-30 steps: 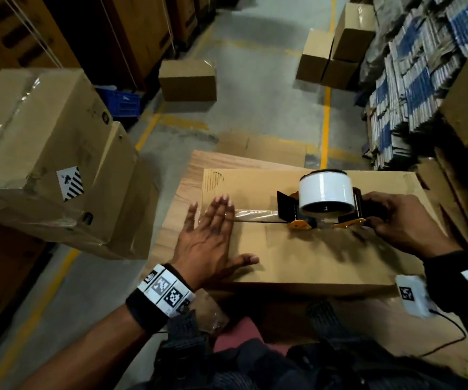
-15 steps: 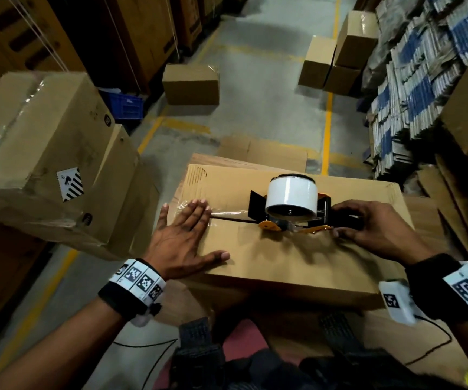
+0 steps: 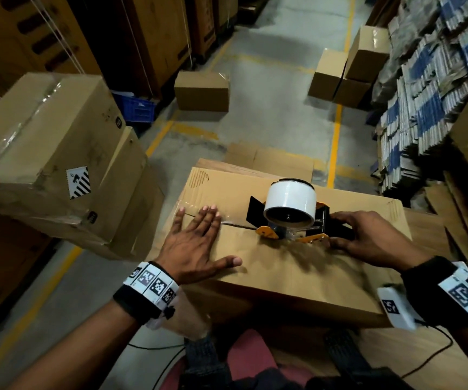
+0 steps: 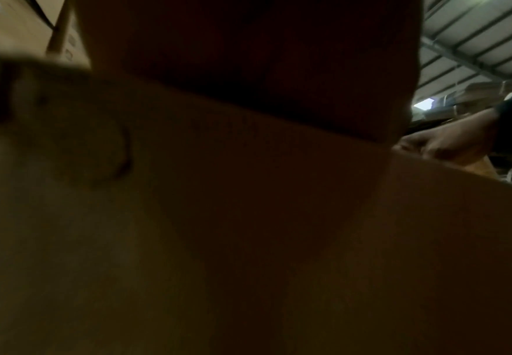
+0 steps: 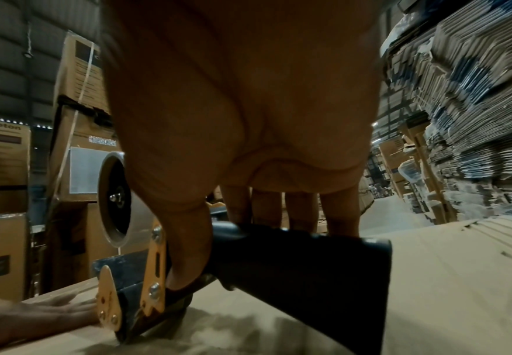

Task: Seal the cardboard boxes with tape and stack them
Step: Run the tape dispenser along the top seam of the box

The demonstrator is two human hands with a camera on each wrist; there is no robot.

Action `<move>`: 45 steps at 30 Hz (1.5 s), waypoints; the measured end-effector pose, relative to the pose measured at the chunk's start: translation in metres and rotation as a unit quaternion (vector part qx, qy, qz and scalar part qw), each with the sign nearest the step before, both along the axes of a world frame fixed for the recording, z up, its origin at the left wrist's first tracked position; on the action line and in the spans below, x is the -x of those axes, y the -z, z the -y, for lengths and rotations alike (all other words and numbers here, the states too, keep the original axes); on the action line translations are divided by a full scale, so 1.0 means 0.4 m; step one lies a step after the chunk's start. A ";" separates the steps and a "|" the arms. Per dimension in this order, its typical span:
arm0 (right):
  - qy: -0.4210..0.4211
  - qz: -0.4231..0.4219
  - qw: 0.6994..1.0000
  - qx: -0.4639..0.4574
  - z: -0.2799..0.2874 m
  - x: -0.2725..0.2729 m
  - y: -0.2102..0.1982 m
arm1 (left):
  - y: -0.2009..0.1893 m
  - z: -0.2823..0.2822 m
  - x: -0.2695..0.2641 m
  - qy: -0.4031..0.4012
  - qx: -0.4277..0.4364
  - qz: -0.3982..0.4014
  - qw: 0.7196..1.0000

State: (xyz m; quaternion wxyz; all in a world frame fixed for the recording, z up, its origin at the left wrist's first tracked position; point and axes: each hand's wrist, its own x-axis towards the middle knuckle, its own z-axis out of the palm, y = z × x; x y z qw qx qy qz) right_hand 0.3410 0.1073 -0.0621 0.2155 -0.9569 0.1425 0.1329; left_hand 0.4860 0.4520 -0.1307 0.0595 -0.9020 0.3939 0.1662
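Observation:
A long cardboard box [image 3: 283, 266] lies on a wooden table [image 3: 429, 232] in front of me. My left hand [image 3: 199, 237] presses flat on its left end, fingers straight over a strip of clear tape [image 3: 232, 218] along the centre seam. My right hand [image 3: 339, 232] grips the black handle [image 5: 294, 259] of an orange tape dispenser [image 3: 289, 220]. The dispenser carries a white tape roll [image 3: 290, 201] and stands on the seam near the middle of the box. In the left wrist view only dark cardboard [image 4: 248, 240] and my right hand [image 4: 440, 141] show.
Large taped boxes [image 3: 44, 153] are stacked close on the left. A small box [image 3: 201, 91] and a few more boxes [image 3: 348, 71] stand on the floor ahead, beside a blue crate [image 3: 137, 108]. Flattened cartons [image 3: 429, 94] are piled on the right.
My view has shifted over the box. The dispenser now stands a little nearer my left hand than a second ago. Both hands keep the same hold.

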 end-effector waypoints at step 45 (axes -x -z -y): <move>0.058 0.044 0.997 0.000 0.167 0.181 -0.002 | 0.026 -0.046 -0.027 0.045 0.017 0.013 0.999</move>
